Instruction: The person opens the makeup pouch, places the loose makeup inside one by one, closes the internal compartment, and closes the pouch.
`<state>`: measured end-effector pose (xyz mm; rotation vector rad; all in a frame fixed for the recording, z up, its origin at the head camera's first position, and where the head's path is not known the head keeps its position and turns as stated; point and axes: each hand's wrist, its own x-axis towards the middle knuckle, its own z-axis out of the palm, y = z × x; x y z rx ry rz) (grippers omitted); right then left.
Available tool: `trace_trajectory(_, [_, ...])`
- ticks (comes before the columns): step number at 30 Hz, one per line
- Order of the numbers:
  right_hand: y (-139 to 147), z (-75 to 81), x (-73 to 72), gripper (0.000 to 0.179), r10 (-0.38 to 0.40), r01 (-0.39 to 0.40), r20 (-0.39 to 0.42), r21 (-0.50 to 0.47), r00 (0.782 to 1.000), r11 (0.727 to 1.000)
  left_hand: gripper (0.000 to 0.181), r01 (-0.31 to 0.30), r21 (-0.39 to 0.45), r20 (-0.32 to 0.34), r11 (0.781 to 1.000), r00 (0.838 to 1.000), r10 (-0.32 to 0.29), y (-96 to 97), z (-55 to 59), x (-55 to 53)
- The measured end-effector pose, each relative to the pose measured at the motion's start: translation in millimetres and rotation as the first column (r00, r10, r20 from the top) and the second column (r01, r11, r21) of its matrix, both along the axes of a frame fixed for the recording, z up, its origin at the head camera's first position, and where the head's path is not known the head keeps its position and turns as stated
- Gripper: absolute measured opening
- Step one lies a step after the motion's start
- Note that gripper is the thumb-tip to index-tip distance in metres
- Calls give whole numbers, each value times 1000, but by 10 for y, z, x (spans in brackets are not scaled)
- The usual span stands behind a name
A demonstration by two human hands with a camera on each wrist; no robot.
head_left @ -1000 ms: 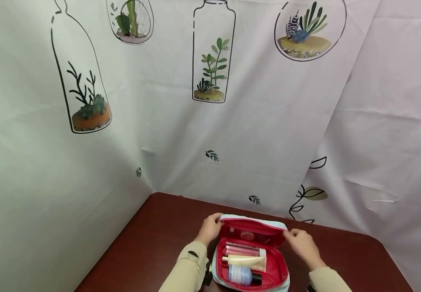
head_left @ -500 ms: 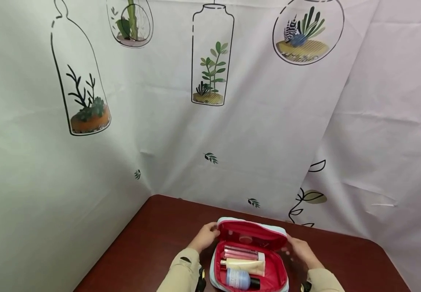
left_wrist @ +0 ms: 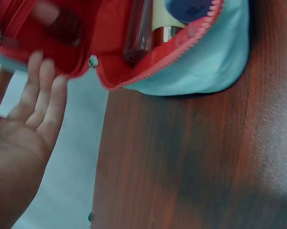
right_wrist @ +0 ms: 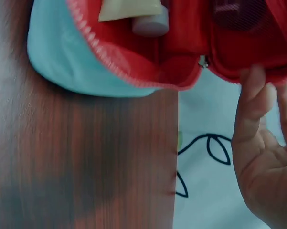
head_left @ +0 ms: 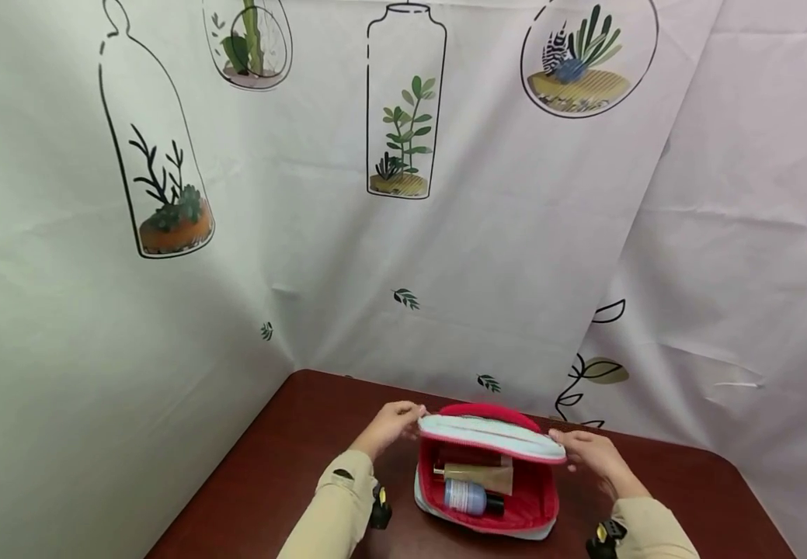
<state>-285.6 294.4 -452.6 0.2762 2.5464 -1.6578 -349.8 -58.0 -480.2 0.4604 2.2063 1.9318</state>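
Observation:
A light-blue cosmetic bag (head_left: 485, 512) with red lining and a red zip lies unzipped on the table. Its lid (head_left: 490, 436) is partly lowered and leans over the contents, with a red handle (head_left: 490, 411) behind it. At the lid's left corner, my left hand (head_left: 385, 427) holds the edge between thumb and fingers. The opposite corner is pinched by my right hand (head_left: 602, 460). Inside lie a blue bottle with a black cap (head_left: 466, 497) and a cream-coloured tube (head_left: 483, 477). A dark reddish tube (left_wrist: 139, 31) shows in the left wrist view; the lid mostly hides it from the head view.
The dark red-brown wooden table (head_left: 319, 466) extends on both sides of the bag. A white cloth (head_left: 333, 233) printed with plants in jars hangs behind and to the left. Black wrist devices (head_left: 380, 508) sit at both sleeves.
The lid has swung forward from standing back, so its pale outside and handle now show. Both hands have shifted their hold at its corners. The lid now covers the bag's rear contents.

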Motion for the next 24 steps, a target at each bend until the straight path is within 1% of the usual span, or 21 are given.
trace_trajectory(2, [55,-41,28,41,62,-62,23,-11,998,998,26,63,-37,22,997,998,-62,-33,-33,18])
trace_trajectory(4, [98,-91,68,36,146,-146,30,-10,989,989,25,134,-64,76,989,989,-129,-69,-69,44])
trace_trajectory(5, [110,-112,96,38,189,-189,31,-5,981,982,26,164,-88,108,983,982,-154,-83,-80,65])
trace_trajectory(7, [107,-166,148,46,243,-244,56,11,968,970,30,218,-143,174,965,966,-192,-97,-114,110])
trace_trajectory(8, [99,-205,172,49,263,-265,74,16,962,964,33,237,-177,210,955,957,-199,-96,-135,135])
trace_trajectory(9, [81,-244,197,53,266,-269,102,16,958,963,36,250,-207,241,946,950,-198,-89,-156,161])
trace_trajectory(11, [48,-323,239,56,252,-258,151,24,956,966,39,257,-281,274,925,945,-179,-65,-183,202])
trace_trajectory(12, [36,-361,251,57,236,-244,172,32,957,969,39,252,-326,276,911,947,-163,-47,-181,217])
trace_trajectory(13, [25,-389,264,57,220,-231,185,38,958,972,40,240,-373,261,896,954,-147,-26,-169,229])
trace_trajectory(14, [17,-407,260,56,206,-219,193,46,959,975,41,226,-419,230,879,963,-138,-4,-137,228])
trace_trajectory(15, [11,-411,254,56,188,-203,198,58,962,978,42,205,-473,179,857,975,-134,25,-92,220])
trace_trajectory(16, [9,-407,245,55,174,-192,201,69,964,979,44,184,-520,124,834,982,-140,65,-32,217])
trace_trajectory(17, [12,-392,232,54,163,-184,209,82,964,980,46,159,-572,57,805,986,-154,122,32,215])
trace_trajectory(18, [19,-370,216,54,158,-181,212,93,964,979,50,129,-625,-17,770,984,-179,196,96,216])
trace_trajectory(19, [29,-342,196,52,157,-182,212,102,964,978,54,105,-677,-90,728,971,-223,279,155,220])
trace_trajectory(20, [44,-314,169,52,148,-173,214,107,966,979,58,89,-724,-146,685,950,-277,377,212,227])
trace_trajectory(21, [56,-282,138,52,130,-157,213,113,968,981,61,76,-767,-185,637,925,-333,483,255,237])
trace_trajectory(22, [70,-255,103,52,116,-142,200,118,973,983,65,67,-807,-207,587,898,-388,592,290,255])
trace_trajectory(24, [99,-221,23,55,86,-107,156,129,984,986,70,39,-881,-220,471,848,-482,798,317,283])
